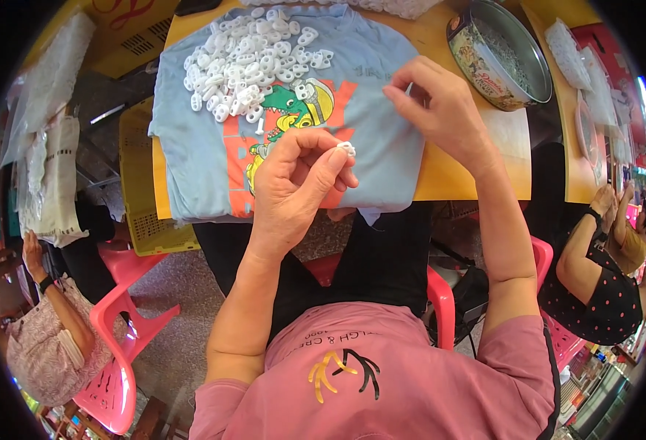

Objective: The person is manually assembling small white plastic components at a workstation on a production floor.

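Note:
My left hand (pixel 294 180) is closed, pinching a small white plastic piece (pixel 347 148) between thumb and forefinger above the shirt. My right hand (pixel 440 106) hovers farther right, thumb and forefinger drawn together; whatever they grip, if anything, is too small to make out. A blue T-shirt (pixel 382 158) with a cartoon print lies spread on the yellow table (pixel 440 176). On its far left part is a heap of white plastic pieces (pixel 246 62), many with two round holes, like cord-lock parts. One thin white peg (pixel 259 127) lies by the heap's near edge.
An oval tin (pixel 495 59) with many tiny shiny metal bits stands at the far right. Clear plastic bags (pixel 569 55) lie on another table beyond it. A yellow crate (pixel 143 176) is left of my table. People sit on both sides, with pink chairs (pixel 121 330).

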### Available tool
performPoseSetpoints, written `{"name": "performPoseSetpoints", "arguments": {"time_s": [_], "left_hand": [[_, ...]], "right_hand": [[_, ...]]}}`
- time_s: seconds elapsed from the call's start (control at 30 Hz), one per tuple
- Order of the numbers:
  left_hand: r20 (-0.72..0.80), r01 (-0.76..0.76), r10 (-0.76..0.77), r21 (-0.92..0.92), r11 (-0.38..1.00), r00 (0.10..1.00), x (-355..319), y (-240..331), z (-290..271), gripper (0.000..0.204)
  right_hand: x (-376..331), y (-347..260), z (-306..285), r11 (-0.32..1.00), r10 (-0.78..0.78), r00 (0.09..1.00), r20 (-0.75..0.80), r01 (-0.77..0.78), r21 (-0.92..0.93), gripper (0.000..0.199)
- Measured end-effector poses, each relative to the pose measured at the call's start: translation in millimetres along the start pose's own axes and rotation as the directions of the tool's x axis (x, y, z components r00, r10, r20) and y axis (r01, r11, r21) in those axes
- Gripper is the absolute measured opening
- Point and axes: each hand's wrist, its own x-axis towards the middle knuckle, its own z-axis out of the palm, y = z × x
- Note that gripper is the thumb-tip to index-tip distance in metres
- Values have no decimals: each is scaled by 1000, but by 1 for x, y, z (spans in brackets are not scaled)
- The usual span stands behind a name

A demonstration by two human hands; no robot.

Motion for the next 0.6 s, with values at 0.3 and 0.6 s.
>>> {"name": "performPoseSetpoints", "arguments": {"time_s": [0.3,0.6], "left_hand": [[-85,31,-32,-12,999,996,7,1,0,11],[-102,25,-24,12,1000,995,5,0,0,12]], "right_hand": [[-8,-22,8,617,409,901,142,-388,685,14],[-14,-56,13,367,269,907,324,-408,836,20]]}}
